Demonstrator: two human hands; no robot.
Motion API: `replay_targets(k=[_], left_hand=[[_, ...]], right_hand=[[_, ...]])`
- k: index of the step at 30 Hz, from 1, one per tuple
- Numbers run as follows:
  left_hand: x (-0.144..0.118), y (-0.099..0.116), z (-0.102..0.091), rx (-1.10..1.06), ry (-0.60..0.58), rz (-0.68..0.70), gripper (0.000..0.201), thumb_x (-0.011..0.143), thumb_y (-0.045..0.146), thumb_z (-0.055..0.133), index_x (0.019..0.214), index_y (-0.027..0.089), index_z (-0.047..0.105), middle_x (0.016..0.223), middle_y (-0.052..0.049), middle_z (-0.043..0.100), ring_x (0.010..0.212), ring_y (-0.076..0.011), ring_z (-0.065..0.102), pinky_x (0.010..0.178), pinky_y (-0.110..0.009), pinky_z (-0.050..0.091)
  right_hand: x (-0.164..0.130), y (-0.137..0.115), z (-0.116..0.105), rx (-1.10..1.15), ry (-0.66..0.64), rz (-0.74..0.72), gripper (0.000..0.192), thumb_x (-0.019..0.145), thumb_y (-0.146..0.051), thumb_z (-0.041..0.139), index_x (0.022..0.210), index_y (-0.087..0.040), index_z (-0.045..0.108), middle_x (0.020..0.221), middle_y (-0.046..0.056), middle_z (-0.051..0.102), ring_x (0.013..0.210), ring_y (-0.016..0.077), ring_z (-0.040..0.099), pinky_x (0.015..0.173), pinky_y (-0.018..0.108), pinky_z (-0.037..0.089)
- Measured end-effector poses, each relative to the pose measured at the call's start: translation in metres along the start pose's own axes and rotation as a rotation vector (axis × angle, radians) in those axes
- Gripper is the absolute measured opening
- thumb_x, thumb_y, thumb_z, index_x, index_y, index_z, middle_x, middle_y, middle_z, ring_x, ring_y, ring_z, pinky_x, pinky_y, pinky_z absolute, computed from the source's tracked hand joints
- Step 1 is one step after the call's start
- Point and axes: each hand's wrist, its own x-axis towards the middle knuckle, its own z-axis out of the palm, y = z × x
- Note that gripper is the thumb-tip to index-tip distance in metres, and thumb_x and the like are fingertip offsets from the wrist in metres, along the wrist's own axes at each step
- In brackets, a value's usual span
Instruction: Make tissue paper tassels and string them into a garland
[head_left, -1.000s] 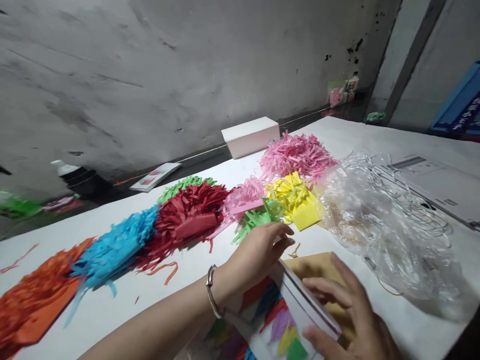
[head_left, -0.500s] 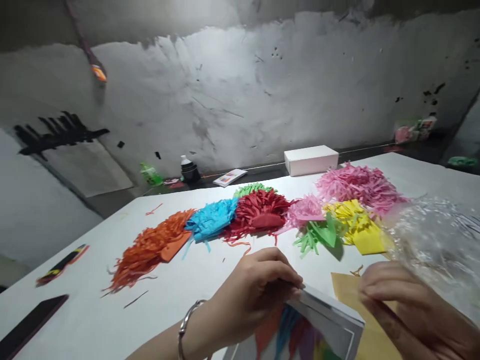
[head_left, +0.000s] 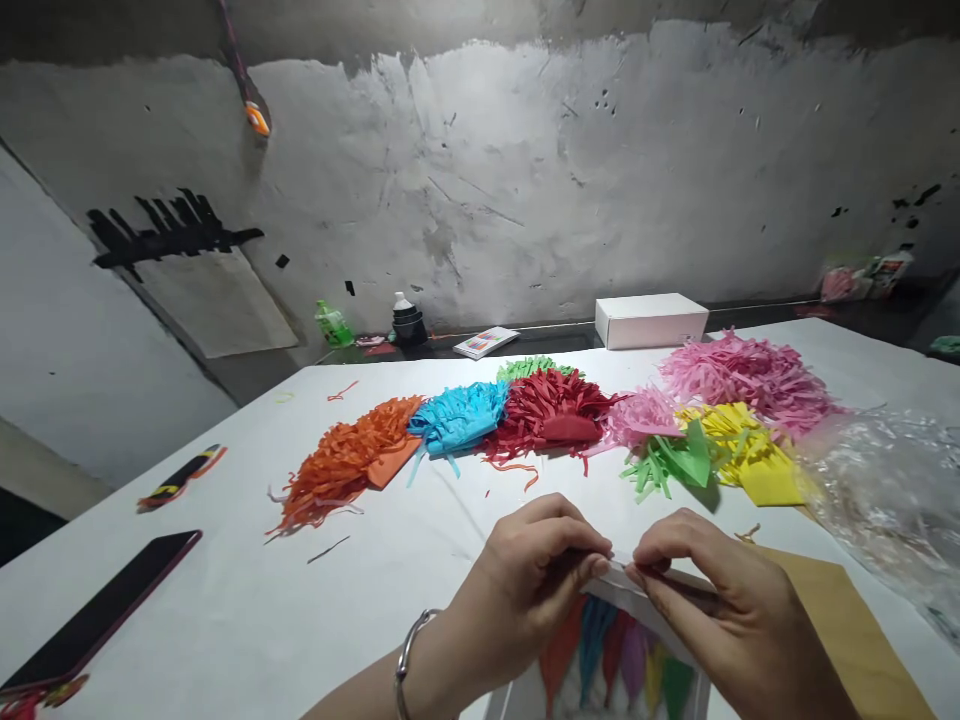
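A white box [head_left: 600,690] with a colourful tassel picture on its face stands at the bottom of the view, partly cut off. My left hand [head_left: 536,575], with a bracelet on the wrist, pinches the left part of its top edge. Close beside it, my right hand [head_left: 720,590] pinches the same edge further right. A brown sheet or envelope [head_left: 847,620] lies under and beyond my right forearm. The box's lower part is out of view.
Fringed tissue-paper bundles lie across the white table: orange [head_left: 352,460], blue [head_left: 461,415], red [head_left: 559,410], green [head_left: 675,455], yellow [head_left: 750,455] and pink [head_left: 750,375]. Crumpled clear plastic [head_left: 892,500] is at right, a phone [head_left: 105,610] and a cutter [head_left: 180,480] at left, a closed white box [head_left: 651,322] behind.
My right hand has moved left from beside the box onto its top edge and now pinches it. My left hand keeps its hold. The whole view has shifted slightly.
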Motion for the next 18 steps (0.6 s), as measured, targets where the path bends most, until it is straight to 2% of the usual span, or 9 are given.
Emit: replay_targets(k=[3,5,8,9,14,16,18], left_hand=[[-0.003,0.000,-0.001,0.005,0.021,0.000,0.016,0.093,0.020,0.060,0.094,0.015,0.076,0.084,-0.009,0.067,0.076,-0.0172,0.064,0.067,-0.025,0.049],[-0.004,-0.001,-0.002,0.013,0.037,0.001,0.016,0.094,0.020,0.060,0.094,0.015,0.075,0.084,-0.009,0.067,0.076,-0.0172,0.064,0.067,-0.025,0.050],[-0.006,-0.003,-0.001,0.021,0.055,-0.003,0.015,0.093,0.021,0.061,0.093,0.016,0.075,0.083,-0.009,0.068,0.075,-0.0168,0.065,0.066,-0.025,0.050],[-0.008,-0.004,0.000,0.023,0.064,-0.005,0.014,0.093,0.021,0.062,0.093,0.017,0.075,0.084,-0.008,0.068,0.075,-0.0168,0.065,0.067,-0.025,0.051],[-0.016,-0.008,0.009,-0.007,0.108,0.001,0.014,0.092,0.018,0.062,0.103,0.017,0.070,0.090,-0.009,0.070,0.081,-0.0186,0.069,0.074,-0.028,0.055],[-0.018,-0.008,0.010,-0.045,0.100,-0.016,0.017,0.092,0.018,0.062,0.107,0.017,0.068,0.093,-0.009,0.070,0.084,-0.0193,0.070,0.076,-0.029,0.057],[-0.019,-0.008,0.008,-0.092,0.097,-0.043,0.016,0.092,0.020,0.064,0.107,0.018,0.068,0.094,-0.009,0.070,0.083,-0.0186,0.070,0.075,-0.028,0.057]], right_hand=[[-0.001,-0.001,0.005,-0.077,0.043,-0.064,0.010,0.092,-0.017,0.061,0.086,-0.025,0.060,0.080,0.000,0.064,0.072,0.0143,0.065,0.060,0.019,0.055],[-0.004,0.000,0.009,-0.197,0.136,-0.129,0.008,0.092,-0.019,0.062,0.098,-0.025,0.061,0.090,0.003,0.067,0.083,0.0177,0.067,0.069,0.024,0.058],[-0.010,0.003,0.015,-0.386,0.323,-0.206,0.041,0.091,-0.023,0.065,0.130,-0.022,0.053,0.121,0.013,0.061,0.112,0.0261,0.061,0.092,0.037,0.054],[-0.012,0.003,0.016,-0.420,0.343,-0.227,0.044,0.091,-0.022,0.066,0.133,-0.023,0.051,0.123,0.014,0.058,0.114,0.0269,0.059,0.093,0.039,0.053],[-0.006,0.005,0.018,-0.426,0.141,-0.419,0.022,0.091,-0.010,0.061,0.110,-0.021,0.068,0.086,0.005,0.062,0.083,0.0197,0.061,0.077,0.035,0.048],[-0.004,0.007,0.015,-0.382,0.094,-0.354,0.014,0.093,-0.016,0.062,0.103,-0.020,0.070,0.084,0.005,0.064,0.081,0.0192,0.061,0.076,0.034,0.048],[-0.007,0.011,0.012,-0.297,0.001,-0.204,0.009,0.093,-0.029,0.065,0.096,-0.024,0.071,0.084,0.003,0.067,0.077,0.0178,0.063,0.071,0.029,0.051]])
